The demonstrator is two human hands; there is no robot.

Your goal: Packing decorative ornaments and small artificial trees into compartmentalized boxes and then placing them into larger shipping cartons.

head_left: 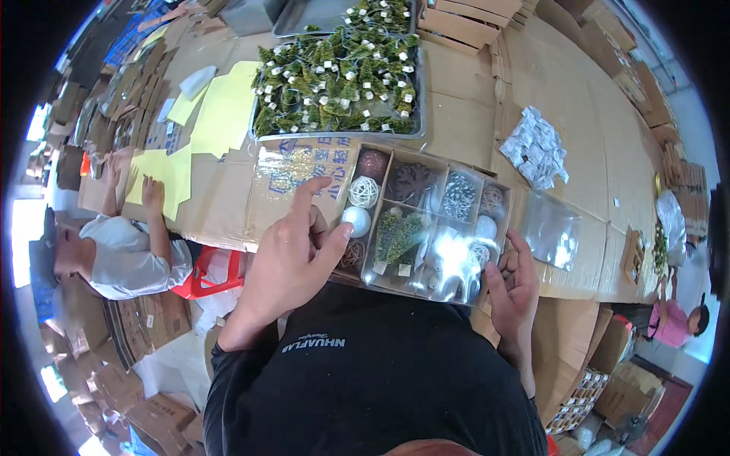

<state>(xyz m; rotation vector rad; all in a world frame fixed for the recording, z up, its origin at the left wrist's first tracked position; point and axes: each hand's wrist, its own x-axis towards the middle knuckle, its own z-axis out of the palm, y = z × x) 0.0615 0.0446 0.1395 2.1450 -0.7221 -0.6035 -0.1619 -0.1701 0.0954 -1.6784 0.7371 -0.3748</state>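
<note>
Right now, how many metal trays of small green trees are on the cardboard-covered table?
2. One grey metal tray of small green trees sits just beyond the brown compartment box; a second tray lies behind it at the table's far edge, partly cropped.

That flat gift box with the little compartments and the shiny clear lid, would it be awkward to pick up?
Probably light: the brown compartmented box holds only small ornaments, such as a white ball and tiny green trees. Its glossy clear lid looks slippery and thin, so it may flex. The left hand and right hand flank it, which suggests one-handed lifting could tilt it.
</note>
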